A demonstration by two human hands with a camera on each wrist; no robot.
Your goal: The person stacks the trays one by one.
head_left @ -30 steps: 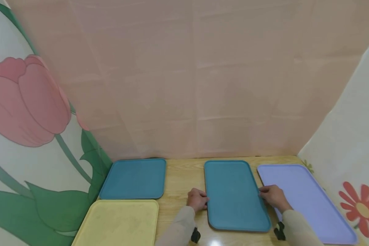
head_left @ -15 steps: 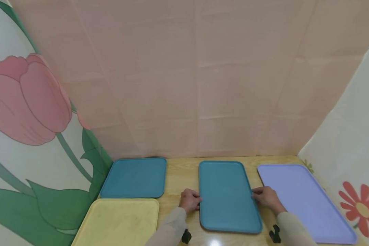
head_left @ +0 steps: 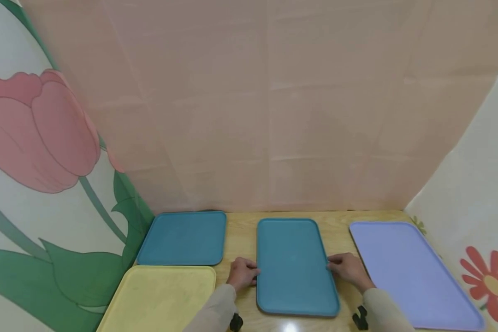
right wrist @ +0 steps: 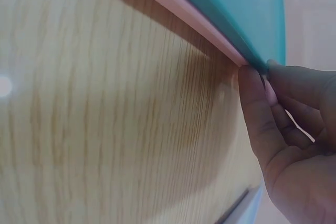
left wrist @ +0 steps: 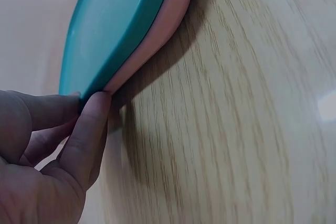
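Note:
A teal rectangular tray [head_left: 294,263] is held lengthwise in the middle of the table, between both hands. Under it, a pink layer like a second tray [left wrist: 157,51] shows along the edge in both wrist views. My left hand [head_left: 241,273] pinches the left long side, thumb at the teal rim and fingers at the pink edge. On the opposite side my right hand [head_left: 350,269] pinches the edge the same way, as the right wrist view shows. A dark shadow lies on the wood below the pink edge.
At the back left lies another teal tray [head_left: 182,237], with a yellow tray [head_left: 166,295] in front of it. A lilac tray [head_left: 411,272] lies on the right. The wooden table [head_left: 242,235] meets a pinkish-brown backdrop [head_left: 269,138] behind and flower-printed panels at both sides.
Both hands have moved left together with the teal tray between them, widening its distance from the lilac tray. Their pinch on its sides looks the same. The other trays stay put.

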